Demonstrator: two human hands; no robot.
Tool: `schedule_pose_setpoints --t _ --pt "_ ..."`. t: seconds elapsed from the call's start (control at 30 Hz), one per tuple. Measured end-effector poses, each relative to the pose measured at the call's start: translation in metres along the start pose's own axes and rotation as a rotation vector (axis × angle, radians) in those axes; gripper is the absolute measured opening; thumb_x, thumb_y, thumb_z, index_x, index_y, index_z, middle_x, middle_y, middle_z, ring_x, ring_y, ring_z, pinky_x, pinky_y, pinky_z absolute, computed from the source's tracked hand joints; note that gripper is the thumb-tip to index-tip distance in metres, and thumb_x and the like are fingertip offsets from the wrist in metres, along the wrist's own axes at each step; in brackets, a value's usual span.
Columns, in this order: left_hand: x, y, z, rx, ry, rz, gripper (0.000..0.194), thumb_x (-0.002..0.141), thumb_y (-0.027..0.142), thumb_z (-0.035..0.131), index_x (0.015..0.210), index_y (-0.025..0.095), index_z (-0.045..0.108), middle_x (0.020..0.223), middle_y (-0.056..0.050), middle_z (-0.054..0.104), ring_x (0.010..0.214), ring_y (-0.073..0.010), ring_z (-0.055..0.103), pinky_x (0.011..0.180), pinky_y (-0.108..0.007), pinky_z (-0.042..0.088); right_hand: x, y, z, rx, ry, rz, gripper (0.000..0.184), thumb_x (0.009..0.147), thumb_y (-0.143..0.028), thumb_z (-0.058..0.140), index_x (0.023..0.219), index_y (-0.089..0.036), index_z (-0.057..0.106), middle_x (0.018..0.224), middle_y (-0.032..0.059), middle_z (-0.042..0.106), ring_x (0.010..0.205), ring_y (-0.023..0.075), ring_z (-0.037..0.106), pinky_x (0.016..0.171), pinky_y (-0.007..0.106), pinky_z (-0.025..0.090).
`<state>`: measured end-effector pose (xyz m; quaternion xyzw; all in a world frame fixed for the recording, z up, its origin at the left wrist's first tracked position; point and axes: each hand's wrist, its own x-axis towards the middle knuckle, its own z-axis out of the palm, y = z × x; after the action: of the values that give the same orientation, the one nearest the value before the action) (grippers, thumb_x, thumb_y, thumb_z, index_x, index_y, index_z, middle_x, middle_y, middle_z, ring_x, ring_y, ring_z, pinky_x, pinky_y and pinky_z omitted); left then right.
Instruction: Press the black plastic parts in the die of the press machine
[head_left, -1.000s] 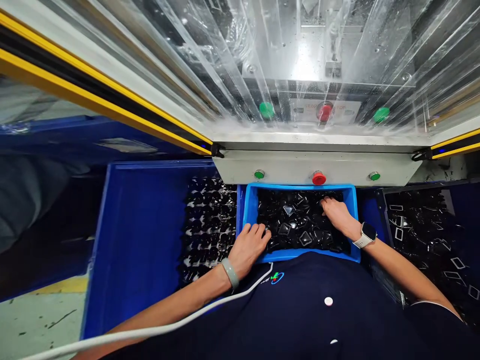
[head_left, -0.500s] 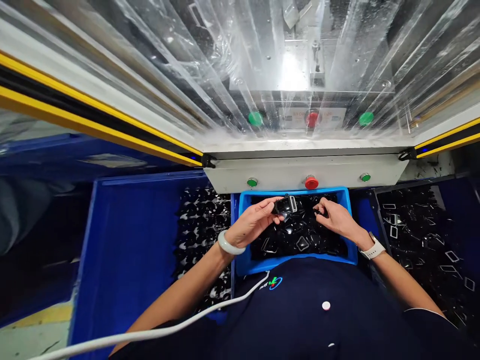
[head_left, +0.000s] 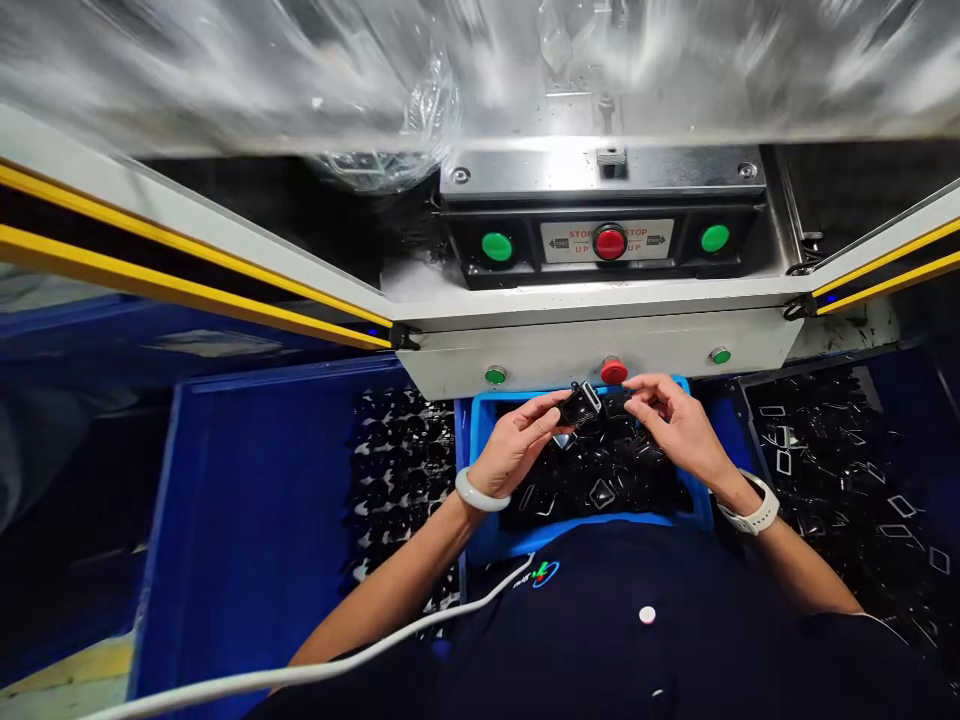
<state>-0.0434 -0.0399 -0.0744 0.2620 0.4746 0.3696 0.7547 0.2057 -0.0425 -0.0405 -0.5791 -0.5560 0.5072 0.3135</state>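
My left hand [head_left: 517,442] is raised above the tray and shut on a glossy black plastic part [head_left: 580,406] with a pale rectangular frame on its end. A little to the right, my right hand [head_left: 673,428] curls around a second black piece [head_left: 616,405], partly hidden by the fingers. Below both hands, a bright blue tray [head_left: 589,532] holds a heap of shiny black parts [head_left: 600,490], some with diamond-shaped frames.
Behind the tray, a white panel [head_left: 600,365] carries green and red buttons. Above it, a yellow-edged bar [head_left: 150,250] and a stop-button box [head_left: 607,242] show. A blue bin [head_left: 255,520] with rows of black parts lies left; a dark bin [head_left: 832,470] of loose frames lies right.
Both hands have risen from the heap, and my left hand now holds the black part. The transparent plastic sheet has lifted, baring the stop-button box.
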Motion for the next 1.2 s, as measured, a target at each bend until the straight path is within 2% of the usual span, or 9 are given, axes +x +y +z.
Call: schedule_pose_setpoints --t 0.17,0.47,0.67,0.77,0.87,0.93,1.03,1.13,1.2 --pt "-0.001 0.006 0.014 0.139 0.003 0.092 0.049 0.08 0.049 0.089 0.117 0.019 0.081 0.132 -0.013 0.074 0.121 -0.0303 0.068 0.096 -0.04 0.061 0.003 -0.013 0.013 0.011 0.003 -0.053 0.022 0.098 -0.038 0.067 0.114 -0.023 0.067 0.098 0.0032 0.073 0.089 0.0167 0.068 0.077 0.031 0.054" --pt "0.012 0.016 0.033 0.446 0.025 0.326 0.037 0.089 0.046 0.079 0.117 0.021 0.081 0.119 -0.01 0.074 0.1 -0.0226 0.069 0.09 -0.035 0.057 0.015 -0.023 0.014 -0.051 0.025 -0.102 0.016 0.096 -0.033 0.069 0.104 -0.021 0.063 0.097 0.0045 0.074 0.088 0.0174 0.071 0.074 0.032 0.057" --pt "0.04 0.077 0.044 0.536 0.145 0.566 0.025 0.085 0.041 0.082 0.099 0.02 0.082 0.091 -0.005 0.075 0.074 -0.015 0.064 0.071 -0.029 0.053 0.051 -0.066 -0.029 -0.051 0.012 -0.231 0.022 0.105 -0.038 0.054 0.112 -0.022 0.067 0.103 0.0054 0.078 0.083 0.0147 0.073 0.071 0.031 0.06" --pt "0.057 0.12 0.044 0.47 0.211 0.697 0.027 0.083 0.04 0.083 0.098 0.018 0.08 0.089 -0.004 0.074 0.067 -0.0121 0.063 0.066 -0.026 0.054 0.094 -0.104 -0.052 -0.179 0.177 -0.379 0.027 0.107 -0.042 0.053 0.119 -0.023 0.068 0.11 0.0061 0.077 0.093 0.0165 0.074 0.082 0.034 0.062" --pt "0.082 0.159 0.046 0.466 0.262 0.805 0.026 0.08 0.036 0.085 0.096 0.016 0.079 0.084 -0.003 0.074 0.063 -0.0115 0.064 0.059 -0.024 0.053 0.166 -0.14 -0.06 -0.454 0.287 -0.508 0.036 0.104 -0.044 0.059 0.131 -0.02 0.062 0.123 0.0094 0.073 0.118 0.0236 0.069 0.106 0.045 0.056" --pt "0.103 0.182 0.049 0.446 0.269 0.838 0.024 0.08 0.031 0.086 0.094 0.014 0.077 0.082 -0.003 0.074 0.061 -0.0113 0.065 0.056 -0.022 0.053 0.224 -0.16 -0.057 -0.591 0.395 -0.509 0.051 0.104 -0.049 0.059 0.141 -0.014 0.053 0.138 0.0142 0.063 0.137 0.0294 0.057 0.116 0.053 0.046" --pt "0.136 0.213 0.057 0.405 0.281 0.866 0.018 0.083 0.022 0.085 0.089 0.011 0.073 0.08 -0.003 0.073 0.061 -0.0106 0.066 0.057 -0.022 0.054 0.304 -0.186 -0.051 -0.654 0.533 -0.37 0.065 0.101 -0.053 0.061 0.139 -0.003 0.048 0.149 0.0231 0.046 0.152 0.0432 0.037 0.119 0.067 0.032" --pt "0.164 0.243 0.064 0.401 0.352 0.828 0.014 0.09 0.017 0.079 0.093 0.007 0.07 0.085 -0.005 0.074 0.064 -0.0093 0.067 0.065 -0.024 0.055 0.346 -0.204 -0.055 -0.629 0.521 -0.309 0.057 0.091 -0.042 0.078 0.127 -0.003 0.055 0.143 0.0248 0.051 0.146 0.0488 0.043 0.115 0.076 0.031" --pt "0.18 0.262 0.068 0.413 0.406 0.773 0.016 0.094 0.017 0.075 0.101 0.003 0.07 0.09 -0.006 0.075 0.072 -0.0101 0.071 0.074 -0.027 0.056 0.345 -0.21 -0.062 -0.596 0.417 -0.449 0.043 0.096 -0.035 0.072 0.124 -0.007 0.058 0.137 0.0222 0.057 0.138 0.0426 0.052 0.115 0.074 0.035"
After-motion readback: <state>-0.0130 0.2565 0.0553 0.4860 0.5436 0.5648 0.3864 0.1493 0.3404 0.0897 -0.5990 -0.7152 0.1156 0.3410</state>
